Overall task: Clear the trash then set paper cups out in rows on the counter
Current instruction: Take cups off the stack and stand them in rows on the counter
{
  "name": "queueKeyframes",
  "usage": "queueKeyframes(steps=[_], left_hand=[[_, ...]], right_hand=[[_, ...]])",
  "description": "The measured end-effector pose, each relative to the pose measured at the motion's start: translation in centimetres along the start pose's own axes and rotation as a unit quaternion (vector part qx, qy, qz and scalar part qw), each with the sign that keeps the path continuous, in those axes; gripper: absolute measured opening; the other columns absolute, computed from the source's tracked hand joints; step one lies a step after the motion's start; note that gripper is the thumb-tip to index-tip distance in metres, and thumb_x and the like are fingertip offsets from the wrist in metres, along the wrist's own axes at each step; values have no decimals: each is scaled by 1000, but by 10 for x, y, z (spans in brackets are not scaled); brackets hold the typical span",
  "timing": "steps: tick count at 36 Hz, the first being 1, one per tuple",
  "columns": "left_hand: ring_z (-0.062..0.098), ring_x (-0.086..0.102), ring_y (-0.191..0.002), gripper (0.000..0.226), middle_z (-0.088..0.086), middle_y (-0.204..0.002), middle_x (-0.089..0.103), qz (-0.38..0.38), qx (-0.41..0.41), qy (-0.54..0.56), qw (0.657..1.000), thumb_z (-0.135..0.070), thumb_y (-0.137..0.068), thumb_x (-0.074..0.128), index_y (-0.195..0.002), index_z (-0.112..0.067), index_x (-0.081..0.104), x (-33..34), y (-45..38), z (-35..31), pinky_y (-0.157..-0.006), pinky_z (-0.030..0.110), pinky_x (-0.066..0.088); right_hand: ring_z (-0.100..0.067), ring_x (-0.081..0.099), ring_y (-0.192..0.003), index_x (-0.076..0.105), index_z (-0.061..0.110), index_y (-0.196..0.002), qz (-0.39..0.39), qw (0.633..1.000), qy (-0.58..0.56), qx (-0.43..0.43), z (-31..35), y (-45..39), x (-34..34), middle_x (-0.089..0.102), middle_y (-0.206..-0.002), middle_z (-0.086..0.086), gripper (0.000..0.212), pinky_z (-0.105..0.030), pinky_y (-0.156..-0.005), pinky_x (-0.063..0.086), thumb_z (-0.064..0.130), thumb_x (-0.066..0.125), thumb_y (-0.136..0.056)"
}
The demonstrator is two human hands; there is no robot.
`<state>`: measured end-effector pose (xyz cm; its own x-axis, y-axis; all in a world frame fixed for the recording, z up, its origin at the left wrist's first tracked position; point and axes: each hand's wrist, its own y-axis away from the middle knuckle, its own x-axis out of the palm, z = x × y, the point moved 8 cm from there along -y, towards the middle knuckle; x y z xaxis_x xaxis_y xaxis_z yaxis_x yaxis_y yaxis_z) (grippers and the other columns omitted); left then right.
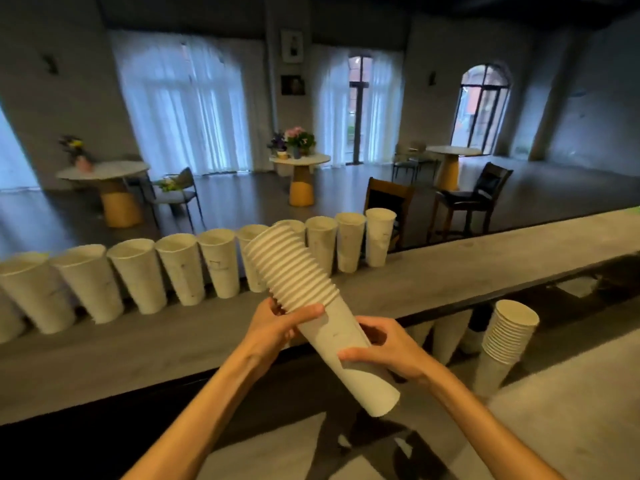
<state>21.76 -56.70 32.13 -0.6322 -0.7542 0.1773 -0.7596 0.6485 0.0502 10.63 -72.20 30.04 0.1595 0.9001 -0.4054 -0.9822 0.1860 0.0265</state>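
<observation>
Row: eleven paper cups point(180, 271) upright, open and empty, along the surface's point(450, 275) far edge.
Held stack point(311, 306): nested cups tilted over the near edge.
Left hand point(277, 327): gripping its rims.
Right hand point(384, 348): gripping its base.
Second stack point(505, 341): on the lower ledge, right.

The stack point(313, 306) hides most of two cups in the row point(180, 268) behind it. The row's leftmost cup is cut off by the frame's left edge. The counter point(485, 271) hides the tops of cups below it. Cup markings are too blurred to read.
</observation>
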Motion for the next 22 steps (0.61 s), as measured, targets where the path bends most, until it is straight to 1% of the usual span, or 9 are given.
queueKeyframes(steps=[2,5,7,10,13,15,17,19,22], left_hand=[[21,71,-110,79,5,-118,76,-51,30,17,998,-18,-56,94,-128,-13,62,-42,17,-13,-93,42,58],[20,73,-107,73,5,-115,77,-131,45,51,989,-8,-60,86,-128,-10,61,-96,46,-27,-78,30,61],[21,73,-107,68,6,-114,77,-191,62,58,978,-8,-60,85,-125,-10,63,-142,75,-41,-76,30,60],[23,71,-111,64,2,-110,78,-279,81,45,956,-13,-56,92,-115,-15,67,-206,121,-55,-84,36,59],[21,72,-110,76,0,-110,78,-337,96,6,936,-27,-45,99,-115,-16,70,-246,153,-71,-95,43,57],[17,73,-105,79,-2,-108,79,-391,117,-25,913,-30,-42,101,-114,-15,71,-279,188,-83,-94,41,59],[11,74,-100,71,-5,-102,80,-444,137,-44,885,-29,-44,99,-108,-16,72,-310,225,-94,-85,29,61],[5,74,-94,62,-8,-98,79,-496,148,-60,854,-27,-48,97,-105,-19,72,-344,258,-101,-78,19,59],[5,75,-92,63,-5,-100,79,-550,166,-52,817,-30,-42,97,-101,-21,73,-394,298,-110,-83,26,60]], right_hand=[[-9,61,-120,57,34,-135,54,998,-12,-5,13,-25,32,67,-127,10,73,-40,-103,50,51,84,-69],[-7,62,-118,52,33,-137,143,989,-33,1,33,-55,77,66,-128,8,81,-30,-97,52,53,81,-65],[-5,63,-116,49,28,-141,205,978,-32,-13,52,-78,124,66,-128,8,90,-27,-94,52,54,83,-61],[-1,65,-109,55,35,-128,286,957,-30,-47,95,-93,193,68,-121,11,72,-20,-84,54,45,84,-63],[-5,66,-110,57,33,-124,311,947,-24,-74,125,-104,233,69,-122,7,63,-22,-85,54,32,87,-68],[-4,63,-113,57,36,-126,335,936,-5,-111,153,-111,274,66,-127,7,64,-24,-90,54,22,88,-72],[0,61,-115,57,47,-122,338,926,39,-163,183,-119,316,65,-126,13,71,-28,-98,51,33,93,-62],[4,61,-111,58,50,-119,329,920,60,-204,211,-124,359,66,-121,18,78,-29,-98,51,46,95,-51],[12,58,-104,56,43,-124,306,915,71,-251,248,-125,421,64,-115,23,82,-18,-91,50,46,95,-51]])
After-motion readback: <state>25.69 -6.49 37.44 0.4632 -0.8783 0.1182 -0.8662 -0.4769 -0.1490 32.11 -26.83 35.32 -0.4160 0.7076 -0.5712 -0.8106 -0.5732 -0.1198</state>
